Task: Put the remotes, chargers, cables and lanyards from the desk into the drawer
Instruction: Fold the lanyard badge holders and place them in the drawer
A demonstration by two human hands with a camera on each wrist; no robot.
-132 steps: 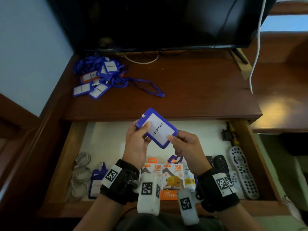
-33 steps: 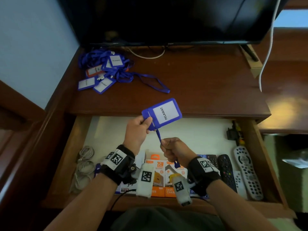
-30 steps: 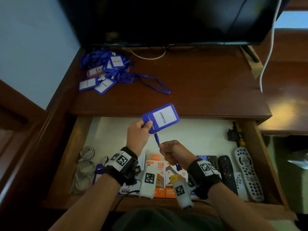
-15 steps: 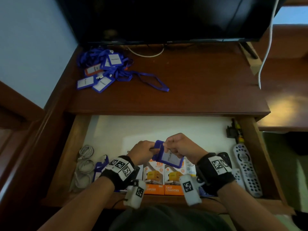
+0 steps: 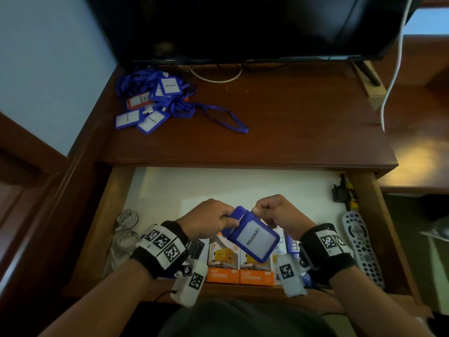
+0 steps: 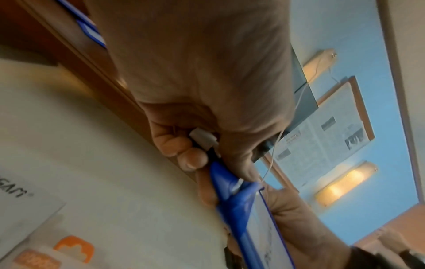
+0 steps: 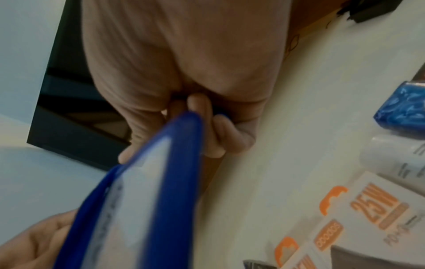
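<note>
A blue badge holder (image 5: 252,237) marked PELAWAT hangs over the open drawer (image 5: 170,188), above the charger boxes (image 5: 239,262). My left hand (image 5: 209,220) pinches its top left corner and white clip (image 6: 203,137). My right hand (image 5: 274,211) is curled into a fist at its top right corner, gripping the gathered blue strap (image 7: 218,112). The badge holder (image 6: 243,214) shows edge-on in the left wrist view, and in the right wrist view the badge holder (image 7: 142,191) is blurred. A pile of blue lanyards (image 5: 155,103) lies at the desk's back left.
The drawer holds coiled white cables (image 5: 124,234) at the left, remotes (image 5: 362,246) and a black adapter (image 5: 340,190) at the right. A monitor (image 5: 243,27) stands at the desk's back. A white cable (image 5: 391,76) hangs down at the right.
Both hands came down from desk height into the drawer with the badge. The right hand has gathered the strap and moved up to the badge's top corner.
</note>
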